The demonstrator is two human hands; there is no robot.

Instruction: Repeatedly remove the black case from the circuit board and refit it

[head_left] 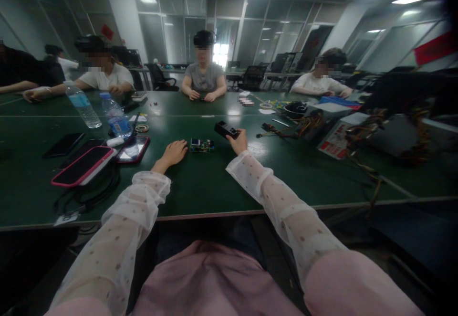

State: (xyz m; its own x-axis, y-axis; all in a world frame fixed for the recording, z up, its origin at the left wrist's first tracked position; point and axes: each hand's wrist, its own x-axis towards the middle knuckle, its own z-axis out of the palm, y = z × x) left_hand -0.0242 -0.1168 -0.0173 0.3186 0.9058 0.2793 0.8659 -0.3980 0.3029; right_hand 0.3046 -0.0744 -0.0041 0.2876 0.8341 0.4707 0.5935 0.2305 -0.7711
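My left hand [174, 152] lies on the green table with its fingers stretched out and nothing visible in it. Just right of its fingertips is a small circuit board [201, 145] with a little screen at its left end. My right hand [239, 141] grips a black box-shaped device [223, 128] by its right end, tilted, beyond and to the right of the board. Fine markings on the device are too small to read. Sheer dotted sleeves cover both my forearms.
Left on the table [211, 177] are phones, a pink-edged one [86, 165] among them, cables and two water bottles [83, 105]. To the right lie bundled wires [307, 125] and metal power-supply boxes [338, 137]. Several people sit around the table, one [203, 75] directly opposite.
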